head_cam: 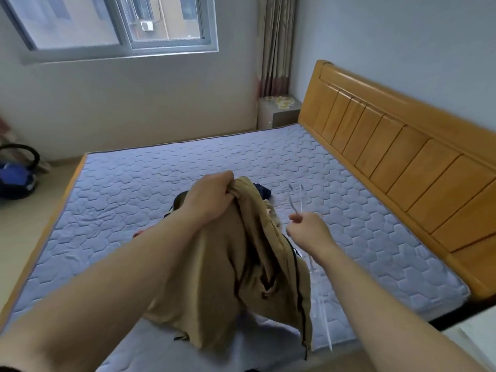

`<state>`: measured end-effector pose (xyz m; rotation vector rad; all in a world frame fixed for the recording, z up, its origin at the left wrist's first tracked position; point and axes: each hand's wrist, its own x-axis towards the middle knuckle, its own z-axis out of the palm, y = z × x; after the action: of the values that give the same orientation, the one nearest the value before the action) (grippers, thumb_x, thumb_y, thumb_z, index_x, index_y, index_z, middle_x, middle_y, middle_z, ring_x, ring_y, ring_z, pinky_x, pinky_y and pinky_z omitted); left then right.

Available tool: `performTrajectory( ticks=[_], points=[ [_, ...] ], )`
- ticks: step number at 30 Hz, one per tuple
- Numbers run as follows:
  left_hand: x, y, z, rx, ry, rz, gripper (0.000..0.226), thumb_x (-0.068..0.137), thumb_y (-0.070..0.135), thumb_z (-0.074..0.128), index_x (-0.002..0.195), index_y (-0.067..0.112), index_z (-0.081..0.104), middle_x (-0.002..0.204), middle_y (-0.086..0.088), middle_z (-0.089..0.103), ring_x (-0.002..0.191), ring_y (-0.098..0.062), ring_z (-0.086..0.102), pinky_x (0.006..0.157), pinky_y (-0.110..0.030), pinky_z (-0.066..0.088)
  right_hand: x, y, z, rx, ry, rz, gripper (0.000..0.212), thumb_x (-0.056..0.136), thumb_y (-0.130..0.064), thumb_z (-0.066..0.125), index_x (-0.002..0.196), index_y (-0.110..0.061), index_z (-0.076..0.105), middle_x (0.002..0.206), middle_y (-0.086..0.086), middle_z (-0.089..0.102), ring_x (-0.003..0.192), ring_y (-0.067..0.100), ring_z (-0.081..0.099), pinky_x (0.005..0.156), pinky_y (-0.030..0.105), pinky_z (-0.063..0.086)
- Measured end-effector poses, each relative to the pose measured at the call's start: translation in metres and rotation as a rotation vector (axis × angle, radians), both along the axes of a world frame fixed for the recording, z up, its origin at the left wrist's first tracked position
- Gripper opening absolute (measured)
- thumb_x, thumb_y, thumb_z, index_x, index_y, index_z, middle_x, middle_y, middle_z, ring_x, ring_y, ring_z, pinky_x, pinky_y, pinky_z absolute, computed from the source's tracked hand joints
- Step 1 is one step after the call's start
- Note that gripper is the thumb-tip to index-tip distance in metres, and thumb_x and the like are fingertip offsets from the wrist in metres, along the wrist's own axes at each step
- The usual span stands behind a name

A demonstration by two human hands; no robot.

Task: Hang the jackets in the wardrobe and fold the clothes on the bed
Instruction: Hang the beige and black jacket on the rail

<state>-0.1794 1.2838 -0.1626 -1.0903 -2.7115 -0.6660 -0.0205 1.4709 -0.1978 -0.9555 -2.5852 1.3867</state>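
Seen from the person's head, looking down over a bed (128, 200) with a quilted grey-blue mattress. The left hand (212, 196) holds up a tan jacket (214, 277) above the middle of the bed, fingers curled tight into a bunch of its cloth, the rest hanging down. The right hand (308, 229), just beside the jacket, pinches a clear plastic hanger (294, 204) near its hook. Dark clothes (264, 191) lie on the mattress behind the jacket. A wooden headboard (402, 146) runs along the right; a window (120, 22) and curtain (276, 44) are beyond.
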Motion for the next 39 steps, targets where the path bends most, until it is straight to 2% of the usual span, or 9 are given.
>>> performTrajectory(
  ticks=[4,7,10,13,18,23,28,34,39],
  points=[
    [0.027,0.006,0.028,0.082,-0.052,-0.005,0.008,0.084,0.011,0.052,0.088,0.016,0.048,0.077,0.005,0.052,0.077,-0.021,0.05,0.062,-0.035,0.036,-0.016,-0.038,0.0,-0.067,0.096,0.132,0.014,0.083,-0.023,0.07,0.096,-0.027,0.067,0.085,-0.013,0.071,0.084,0.007,0.066,0.073,0.02,0.051],
    [0.052,0.004,0.041,0.074,-0.249,-0.089,0.015,0.083,0.011,0.058,0.096,0.017,0.053,0.084,0.004,0.058,0.078,-0.017,0.052,0.061,-0.029,0.04,-0.024,-0.058,-0.004,0.019,0.149,0.183,0.013,0.082,-0.015,0.067,0.086,-0.027,0.065,0.071,-0.015,0.061,0.067,-0.001,0.054,0.051,0.009,0.033],
    [0.061,-0.01,0.039,0.021,-0.515,-0.139,0.024,0.082,0.014,0.067,0.103,0.021,0.059,0.097,0.002,0.064,0.089,-0.017,0.061,0.069,-0.027,0.048,-0.028,-0.063,-0.007,0.029,0.24,0.134,0.017,0.084,-0.008,0.056,0.09,-0.018,0.068,0.075,-0.009,0.061,0.072,0.012,0.056,0.058,0.015,0.037],
    [0.054,-0.033,0.018,0.111,-0.746,-0.108,0.037,0.071,0.006,0.059,0.101,0.026,0.069,0.103,0.004,0.073,0.097,-0.011,0.068,0.075,-0.023,0.053,-0.03,-0.065,-0.009,-0.009,0.261,0.089,0.026,0.074,-0.024,0.049,0.093,-0.009,0.061,0.085,0.003,0.065,0.083,0.023,0.061,0.069,0.034,0.047],
    [0.045,-0.046,-0.042,-0.077,-0.623,0.04,0.038,0.074,0.0,0.062,0.088,0.035,0.061,0.087,0.016,0.063,0.092,-0.009,0.063,0.064,-0.007,0.039,-0.033,-0.078,0.008,-0.007,0.271,0.12,0.025,0.067,-0.024,0.037,0.078,-0.008,0.051,0.077,0.01,0.06,0.08,0.033,0.053,0.074,0.044,0.044],
    [0.029,-0.053,-0.108,-0.172,-0.571,0.276,0.056,0.062,0.029,0.067,0.116,0.02,0.058,0.115,-0.004,0.063,0.111,-0.028,0.059,0.092,-0.038,0.052,-0.029,-0.082,0.032,-0.062,0.355,0.061,0.007,0.068,-0.023,0.036,0.065,-0.018,0.032,0.065,-0.003,0.043,0.07,0.024,0.039,0.066,0.037,0.029],
    [0.03,-0.061,-0.129,-0.271,-0.518,0.45,0.036,0.076,0.021,0.063,0.11,0.023,0.051,0.108,-0.006,0.056,0.112,-0.033,0.056,0.087,-0.041,0.047,-0.013,-0.058,0.055,-0.059,0.408,-0.003,0.029,0.076,0.004,0.039,0.063,-0.02,0.03,0.062,-0.007,0.039,0.064,0.018,0.033,0.057,0.033,0.023],
    [0.025,-0.068,-0.14,-0.142,-0.834,0.65,0.034,0.088,0.039,0.068,0.1,0.008,0.062,0.091,-0.008,0.066,0.08,-0.024,0.064,0.061,-0.029,0.051,0.001,-0.031,0.064,-0.037,0.405,-0.079,0.025,0.072,0.007,0.036,0.069,-0.018,0.033,0.065,-0.006,0.035,0.064,0.017,0.031,0.058,0.032,0.022],
    [0.035,-0.064,-0.157,0.022,-1.45,0.766,0.086,0.091,0.066,0.057,0.142,-0.002,0.046,0.137,-0.024,0.055,0.117,-0.043,0.06,0.086,-0.047,0.054,0.01,-0.025,0.068,-0.033,0.411,-0.099,0.027,0.073,0.008,0.036,0.067,-0.018,0.031,0.063,-0.006,0.034,0.061,0.017,0.031,0.056,0.031,0.023]
  ],
)
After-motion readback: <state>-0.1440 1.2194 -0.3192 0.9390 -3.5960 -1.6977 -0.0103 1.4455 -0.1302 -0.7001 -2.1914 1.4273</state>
